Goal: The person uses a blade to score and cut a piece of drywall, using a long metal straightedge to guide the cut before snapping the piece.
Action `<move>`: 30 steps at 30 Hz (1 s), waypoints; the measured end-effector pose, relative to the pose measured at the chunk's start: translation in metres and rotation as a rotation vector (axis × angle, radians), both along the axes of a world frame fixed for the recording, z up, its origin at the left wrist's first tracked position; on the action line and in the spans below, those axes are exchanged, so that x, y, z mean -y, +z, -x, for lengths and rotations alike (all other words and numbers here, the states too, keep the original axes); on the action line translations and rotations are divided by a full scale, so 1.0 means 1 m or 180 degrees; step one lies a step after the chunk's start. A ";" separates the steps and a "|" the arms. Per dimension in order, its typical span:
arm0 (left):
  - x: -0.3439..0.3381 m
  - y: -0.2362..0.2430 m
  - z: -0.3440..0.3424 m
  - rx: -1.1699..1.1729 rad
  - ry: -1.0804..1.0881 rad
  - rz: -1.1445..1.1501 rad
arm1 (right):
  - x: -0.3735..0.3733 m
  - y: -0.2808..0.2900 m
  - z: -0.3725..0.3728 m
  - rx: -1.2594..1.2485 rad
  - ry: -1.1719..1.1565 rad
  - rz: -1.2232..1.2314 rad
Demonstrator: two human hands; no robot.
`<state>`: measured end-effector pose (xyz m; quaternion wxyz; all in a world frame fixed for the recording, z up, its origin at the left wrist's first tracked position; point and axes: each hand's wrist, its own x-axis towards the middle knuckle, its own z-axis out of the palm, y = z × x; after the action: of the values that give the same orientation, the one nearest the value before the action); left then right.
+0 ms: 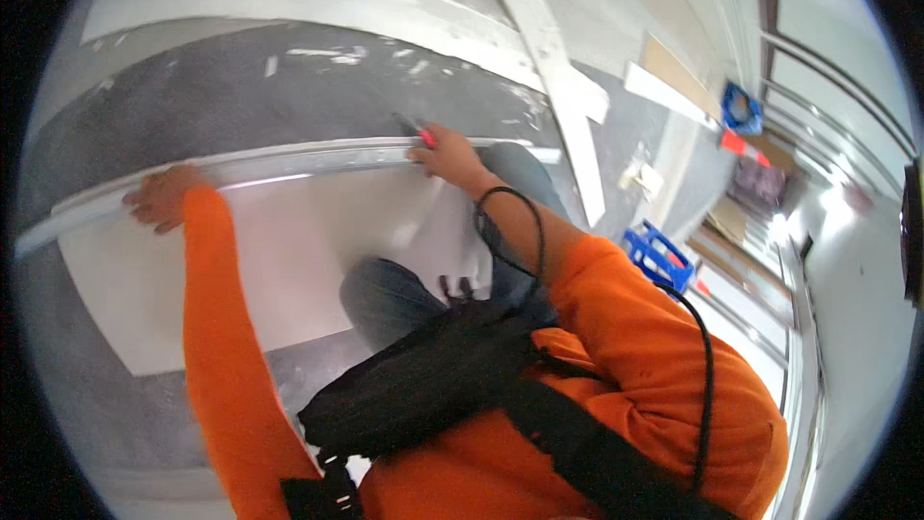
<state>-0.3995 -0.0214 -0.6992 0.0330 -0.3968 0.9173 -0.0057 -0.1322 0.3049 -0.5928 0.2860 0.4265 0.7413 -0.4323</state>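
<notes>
A white board sheet (pixel 250 260) lies flat on the grey floor in front of me. A long metal straightedge (pixel 318 156) rests along its far edge. My left hand (pixel 159 197) presses down on the left part of the straightedge, fingers spread over it. My right hand (pixel 445 152) is closed around a small knife with a red body (pixel 423 137), its tip against the straightedge near the sheet's right end. My knee in blue jeans (pixel 385 294) rests on the sheet.
Long white board strips (pixel 549 48) and offcuts lie on the grey floor (pixel 241 87) beyond the sheet. A blue crate (pixel 659 255) stands to my right. An orange cone (pixel 733 143) and a blue bag (pixel 741 108) sit farther off by the window wall.
</notes>
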 end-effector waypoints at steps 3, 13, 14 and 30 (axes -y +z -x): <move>0.033 -0.022 0.010 0.0431 -0.0012 0.0924 | 0.003 -0.008 0.003 0.0241 -0.0111 0.0411; 0.000 0.044 0.014 -0.0671 -0.0028 -0.0696 | -0.017 -0.014 -0.016 -0.0019 0.0007 0.0281; 0.001 0.050 0.019 -0.0738 0.0021 -0.0801 | -0.013 -0.014 -0.010 0.0019 0.0008 0.0294; 0.101 0.046 0.115 -0.1214 0.0767 -0.0973 | 0.000 0.008 0.052 -0.0019 0.1942 -0.0430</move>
<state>-0.5141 -0.1224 -0.6531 -0.0804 -0.4874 0.8433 0.2117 -0.1841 0.3045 -0.5853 0.3714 0.2011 0.8629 -0.2775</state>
